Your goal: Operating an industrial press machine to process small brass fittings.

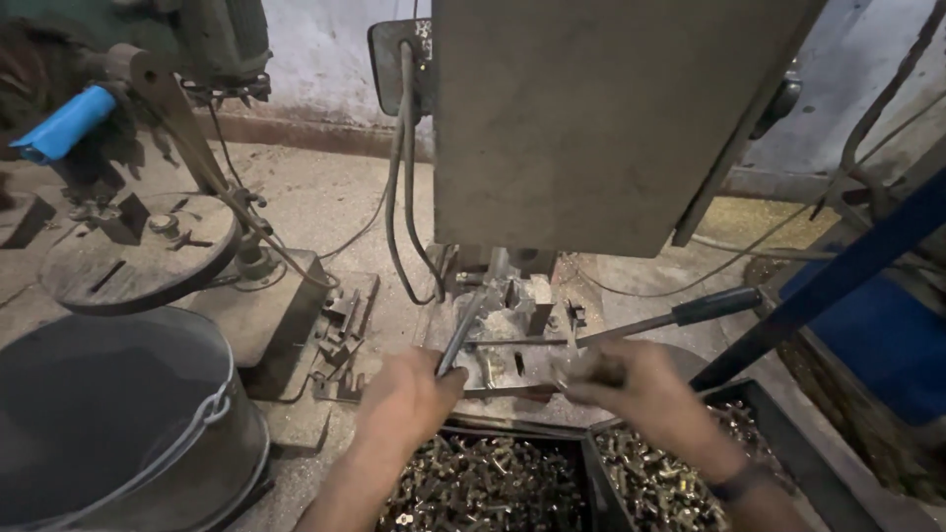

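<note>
- Left hand (409, 394) was closed around the lower end of a thin metal rod (461, 330) slanting up into the machine's fixture (507, 325).
- Right hand (631, 384) was closed on a small metal part (576, 369), mostly hidden, just above the fixture bed.
- Trays of small brass pieces (483, 483) lay beneath both wrists.
- Judged: rod stiff, possibly oily; best gripped low on its shaft. Part light, hard, pinched by its sides.

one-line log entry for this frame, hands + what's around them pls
left hand: grips metal rod | right hand: at machine table, contents unclear | below: trays of small metal parts | left: bucket
</note>
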